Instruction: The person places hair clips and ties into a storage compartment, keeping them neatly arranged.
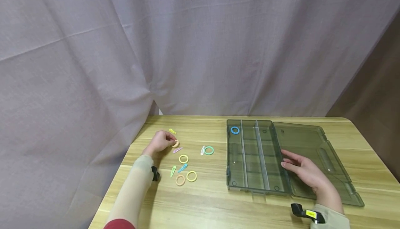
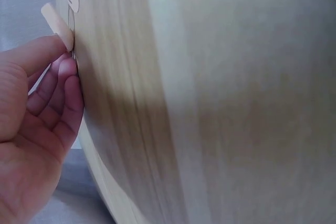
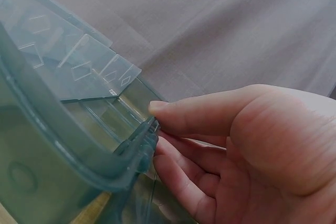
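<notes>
In the head view my left hand (image 1: 160, 141) pinches a peach hair tie (image 1: 176, 144) between thumb and fingers, close over the table at the left. The left wrist view shows the hair tie (image 2: 59, 27) edge-on at my fingertips. A purple snap clip (image 1: 177, 150) lies just below it, a yellow snap clip (image 1: 172, 131) behind. My right hand (image 1: 307, 173) holds the hinge-side wall of a translucent grey storage box (image 1: 245, 189); thumb and fingers meet around its rim (image 3: 142, 150) in the right wrist view. A blue hair tie (image 1: 235, 130) lies in the box's far-left compartment.
The box's lid (image 1: 312, 138) lies folded open to the right. Mid-table are a green hair tie (image 1: 209, 150), a white clip (image 1: 202, 150), yellow hair ties (image 1: 183, 158), a blue clip (image 1: 182, 168), a green clip (image 1: 173, 171) and an orange hair tie (image 1: 180, 180). A curtain (image 1: 200, 48) hangs behind.
</notes>
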Demonstrator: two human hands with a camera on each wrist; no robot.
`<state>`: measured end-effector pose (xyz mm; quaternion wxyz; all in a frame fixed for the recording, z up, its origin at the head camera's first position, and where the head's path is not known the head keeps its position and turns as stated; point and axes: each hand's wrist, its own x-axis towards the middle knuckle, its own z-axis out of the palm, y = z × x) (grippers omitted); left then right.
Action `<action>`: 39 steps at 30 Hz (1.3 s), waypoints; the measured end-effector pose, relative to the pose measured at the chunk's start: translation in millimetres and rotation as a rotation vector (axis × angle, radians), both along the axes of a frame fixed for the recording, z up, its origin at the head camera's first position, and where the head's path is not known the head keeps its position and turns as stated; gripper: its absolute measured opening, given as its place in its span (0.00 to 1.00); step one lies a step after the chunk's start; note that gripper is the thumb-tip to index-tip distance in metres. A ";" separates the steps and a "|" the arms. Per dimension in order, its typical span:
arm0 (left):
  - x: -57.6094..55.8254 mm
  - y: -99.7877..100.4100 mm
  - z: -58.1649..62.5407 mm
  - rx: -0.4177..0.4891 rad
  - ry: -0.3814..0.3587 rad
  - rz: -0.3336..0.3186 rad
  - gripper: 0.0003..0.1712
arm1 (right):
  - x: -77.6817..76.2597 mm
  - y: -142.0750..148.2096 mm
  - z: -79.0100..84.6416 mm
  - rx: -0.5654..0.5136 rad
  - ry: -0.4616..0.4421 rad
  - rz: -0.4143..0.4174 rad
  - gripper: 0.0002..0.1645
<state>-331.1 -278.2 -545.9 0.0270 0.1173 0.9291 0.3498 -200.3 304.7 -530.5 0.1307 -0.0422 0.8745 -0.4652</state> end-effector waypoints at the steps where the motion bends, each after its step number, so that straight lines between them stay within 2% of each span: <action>1: 0.1 -0.1 0.1 0.000 0.001 -0.001 0.06 | 0.0 0.1 -0.1 0.001 0.000 -0.001 0.44; 11: 2.3 -0.3 4.4 -0.004 -0.010 -0.021 0.03 | 0.8 0.6 -0.2 0.013 0.008 0.005 0.43; 24: 1.8 4.3 4.8 0.012 0.036 -0.003 0.02 | 0.3 0.3 0.6 0.008 -0.001 0.005 0.43; 33: 2.1 21.0 11.5 0.030 0.057 -0.004 0.03 | 0.5 1.8 -2.3 -0.002 -0.005 0.000 0.43; 39: 5.9 40.3 20.4 0.127 0.032 -0.021 0.05 | 0.6 1.2 -1.7 -0.022 -0.003 -0.001 0.43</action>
